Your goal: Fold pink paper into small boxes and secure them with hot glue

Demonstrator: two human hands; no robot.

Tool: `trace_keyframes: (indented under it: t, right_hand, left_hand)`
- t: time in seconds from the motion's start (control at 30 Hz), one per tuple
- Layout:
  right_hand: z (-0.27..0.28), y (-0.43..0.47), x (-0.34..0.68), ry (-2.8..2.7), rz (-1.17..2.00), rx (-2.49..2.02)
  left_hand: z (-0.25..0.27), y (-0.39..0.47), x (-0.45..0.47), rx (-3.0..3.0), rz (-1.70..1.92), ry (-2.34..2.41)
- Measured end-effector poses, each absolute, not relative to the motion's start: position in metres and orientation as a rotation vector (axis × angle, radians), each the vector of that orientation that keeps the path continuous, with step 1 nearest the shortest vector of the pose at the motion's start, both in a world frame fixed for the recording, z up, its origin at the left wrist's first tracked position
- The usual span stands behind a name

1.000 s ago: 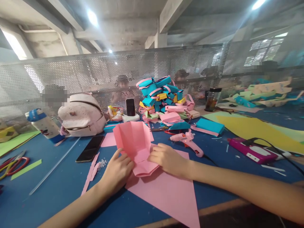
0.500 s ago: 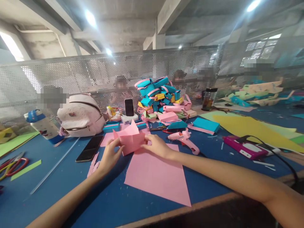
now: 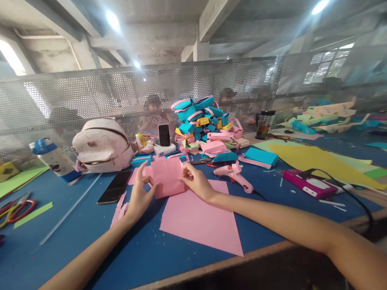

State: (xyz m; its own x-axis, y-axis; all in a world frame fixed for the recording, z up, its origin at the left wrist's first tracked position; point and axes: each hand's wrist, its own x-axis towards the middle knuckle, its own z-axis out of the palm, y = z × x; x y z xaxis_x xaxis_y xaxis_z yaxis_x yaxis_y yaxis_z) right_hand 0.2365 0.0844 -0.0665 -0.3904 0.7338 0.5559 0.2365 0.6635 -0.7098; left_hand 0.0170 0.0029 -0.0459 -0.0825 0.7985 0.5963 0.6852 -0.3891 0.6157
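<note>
Pink folded paper [image 3: 168, 177] stands upright between both hands above the blue table [image 3: 136, 262], its near face creased but flat. Right hand [image 3: 196, 181]: fingers curled, pinching the right edge. Left hand [image 3: 140, 195]: index raised, thumb set at the left edge; whether the other fingers close behind it cannot be told. Step in hand, as judged: squaring up a folded form. The next move calls for even pressure at both sides (thin stock creases readily) and aligned edges. Just beside, nearer the wearer, lies a flat pink sheet [image 3: 201, 221]. Pink scraps [image 3: 119, 211] lie near the left wrist, a dark phone [image 3: 115, 187] beyond them. Right of the work rests a pink glue gun [image 3: 236, 175], unheld. Farther back rises a heap of paper boxes [image 3: 208, 125], mostly blue and pink.
</note>
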Motion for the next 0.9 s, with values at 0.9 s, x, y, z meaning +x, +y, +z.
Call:
trace_keyframes:
  t: [0.9]
  right_hand:
    - [-0.075,0.0856,0.2456,-2.047,0.584,-0.576]
  left_hand:
    - [-0.0446,0.0029,0.0052,2.521,1.2,1.692]
